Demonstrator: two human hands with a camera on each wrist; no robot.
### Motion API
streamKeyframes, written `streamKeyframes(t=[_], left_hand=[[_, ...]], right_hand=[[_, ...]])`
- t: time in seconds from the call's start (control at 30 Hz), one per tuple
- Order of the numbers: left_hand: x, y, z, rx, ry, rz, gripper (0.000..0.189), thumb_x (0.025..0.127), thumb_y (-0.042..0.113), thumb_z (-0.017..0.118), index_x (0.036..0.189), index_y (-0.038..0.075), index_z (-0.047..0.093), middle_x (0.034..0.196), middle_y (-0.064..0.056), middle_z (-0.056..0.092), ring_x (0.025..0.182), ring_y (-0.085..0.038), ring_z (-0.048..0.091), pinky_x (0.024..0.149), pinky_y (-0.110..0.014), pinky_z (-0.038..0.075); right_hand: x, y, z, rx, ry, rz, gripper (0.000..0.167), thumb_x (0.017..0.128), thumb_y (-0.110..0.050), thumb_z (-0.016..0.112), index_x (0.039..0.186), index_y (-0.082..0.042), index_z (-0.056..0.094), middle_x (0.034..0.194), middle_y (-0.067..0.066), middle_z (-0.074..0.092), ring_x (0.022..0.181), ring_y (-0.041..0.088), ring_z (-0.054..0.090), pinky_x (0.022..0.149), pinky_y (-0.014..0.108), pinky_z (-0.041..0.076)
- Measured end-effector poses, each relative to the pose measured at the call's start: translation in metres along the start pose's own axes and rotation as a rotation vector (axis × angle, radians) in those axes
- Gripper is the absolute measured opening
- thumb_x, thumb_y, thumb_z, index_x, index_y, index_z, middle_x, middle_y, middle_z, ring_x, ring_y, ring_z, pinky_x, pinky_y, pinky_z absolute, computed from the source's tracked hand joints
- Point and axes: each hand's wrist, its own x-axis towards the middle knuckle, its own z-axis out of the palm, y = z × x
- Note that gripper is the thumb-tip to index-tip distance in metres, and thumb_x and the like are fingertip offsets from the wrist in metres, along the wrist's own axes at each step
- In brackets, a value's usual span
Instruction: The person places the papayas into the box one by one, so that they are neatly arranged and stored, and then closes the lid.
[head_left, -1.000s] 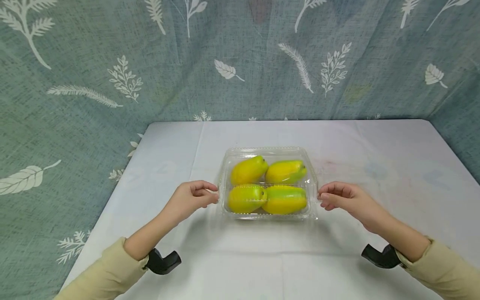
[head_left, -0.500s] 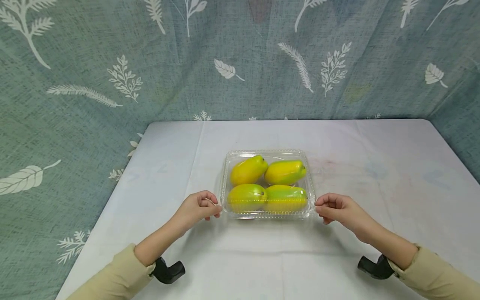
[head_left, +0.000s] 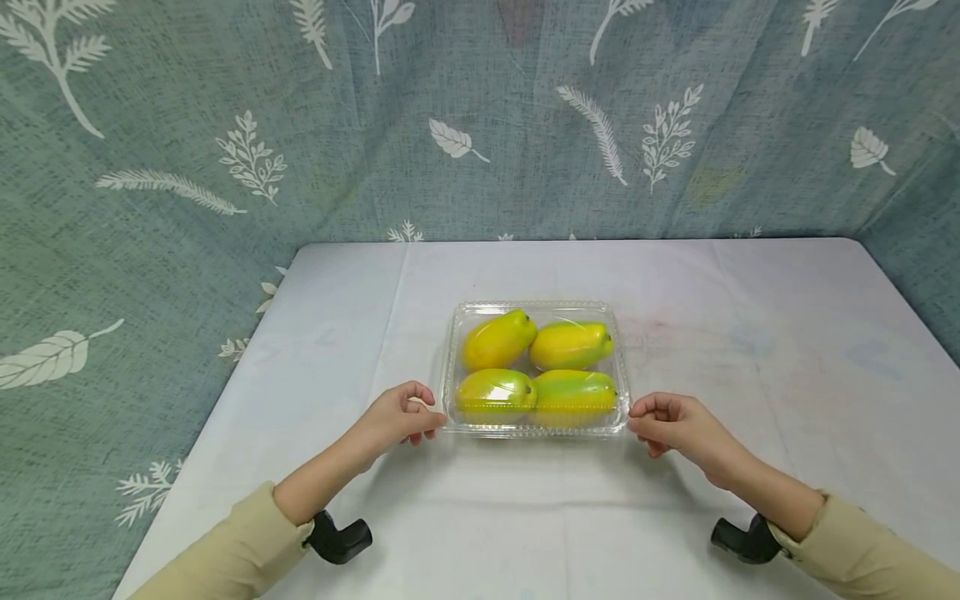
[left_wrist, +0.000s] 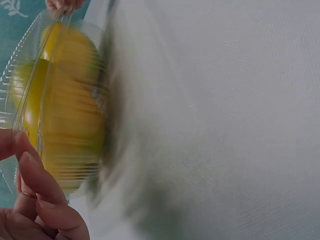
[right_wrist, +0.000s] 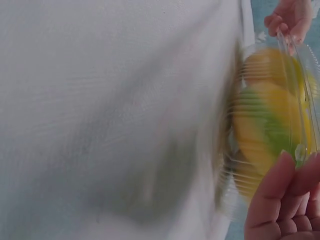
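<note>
A clear plastic clamshell box sits on the white-covered table with its lid lowered over the base. Inside lie several yellow-green fruits that look like papayas, two rows deep. At the front left corner, my left hand pinches the box's rim between thumb and fingertips. My right hand does the same at the front right corner. In the left wrist view, the left fingertips touch the layered rim edges. The right wrist view shows the right thumb and finger on the rim. Whether the rim is fully snapped together I cannot tell.
White cloth covers the table. Behind it and to the left hangs a green-blue curtain with white leaf prints. A black wrist mount is on the left forearm, another on the right.
The slightly raised front of the lid has come down onto the base. Both hands have moved down and nearer to me with it, and have barely shifted in the last half second.
</note>
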Motion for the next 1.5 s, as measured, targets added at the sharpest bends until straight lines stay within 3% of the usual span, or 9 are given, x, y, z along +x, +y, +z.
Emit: streamKeyframes(t=[0.2, 0.37, 0.57, 0.7, 0.9, 1.13, 1.5], left_hand=[[0.002, -0.005, 0.004, -0.006, 0.004, -0.060, 0.029, 0.081, 0.020, 0.064, 0.096, 0.004, 0.046, 0.059, 0.000, 0.054, 0.051, -0.013, 0.043, 0.050, -0.023, 0.032], [0.002, -0.011, 0.002, -0.015, -0.060, -0.019, 0.022, 0.085, 0.023, 0.058, 0.092, 0.002, 0.052, 0.069, 0.000, 0.063, 0.057, -0.015, 0.054, 0.055, -0.025, 0.037], [0.002, -0.017, 0.001, -0.044, -0.155, 0.046, 0.021, 0.088, 0.022, 0.054, 0.087, 0.002, 0.059, 0.079, -0.001, 0.070, 0.066, -0.015, 0.061, 0.060, -0.026, 0.042], [0.002, -0.019, 0.003, -0.082, -0.177, 0.043, 0.019, 0.089, 0.021, 0.054, 0.087, 0.003, 0.059, 0.082, -0.002, 0.071, 0.068, -0.013, 0.063, 0.061, -0.025, 0.043], [0.002, -0.022, 0.006, -0.127, -0.181, 0.043, 0.017, 0.090, 0.018, 0.052, 0.084, 0.003, 0.058, 0.077, 0.001, 0.070, 0.064, -0.008, 0.060, 0.061, -0.023, 0.043], [0.000, -0.024, 0.007, -0.144, -0.177, 0.060, 0.014, 0.089, 0.015, 0.052, 0.079, 0.005, 0.055, 0.073, 0.002, 0.069, 0.060, -0.007, 0.057, 0.063, -0.023, 0.045], [-0.001, -0.022, 0.009, -0.190, -0.188, 0.108, 0.011, 0.088, 0.009, 0.050, 0.081, 0.001, 0.053, 0.069, 0.002, 0.068, 0.056, -0.005, 0.058, 0.066, -0.024, 0.050]], right_hand=[[0.002, 0.001, 0.002, -0.026, 0.031, 0.010, 0.025, 0.084, -0.020, 0.065, 0.089, 0.001, 0.053, 0.068, 0.002, 0.054, 0.057, 0.012, 0.049, 0.061, 0.029, 0.052], [0.005, 0.003, 0.004, -0.008, 0.007, 0.057, 0.026, 0.084, -0.021, 0.066, 0.083, -0.005, 0.045, 0.062, -0.001, 0.049, 0.056, 0.013, 0.051, 0.061, 0.031, 0.051], [0.008, 0.009, 0.005, 0.096, -0.073, 0.073, 0.030, 0.088, -0.019, 0.058, 0.102, -0.001, 0.040, 0.074, 0.002, 0.060, 0.057, 0.012, 0.055, 0.062, 0.030, 0.052], [0.011, 0.012, 0.007, 0.169, -0.172, 0.045, 0.039, 0.091, -0.016, 0.050, 0.117, 0.008, 0.034, 0.089, 0.008, 0.067, 0.065, 0.013, 0.061, 0.065, 0.030, 0.054], [0.014, 0.013, 0.009, 0.287, -0.268, 0.017, 0.037, 0.093, -0.010, 0.042, 0.119, 0.012, 0.026, 0.093, 0.009, 0.068, 0.070, 0.012, 0.065, 0.067, 0.028, 0.054], [0.012, 0.012, 0.008, 0.248, -0.265, -0.002, 0.035, 0.094, -0.011, 0.041, 0.118, 0.009, 0.026, 0.086, 0.001, 0.069, 0.058, 0.009, 0.055, 0.063, 0.029, 0.050], [0.010, 0.012, 0.007, 0.261, -0.265, -0.033, 0.037, 0.095, -0.009, 0.041, 0.120, 0.010, 0.023, 0.083, 0.003, 0.069, 0.045, 0.004, 0.034, 0.058, 0.024, 0.052]])
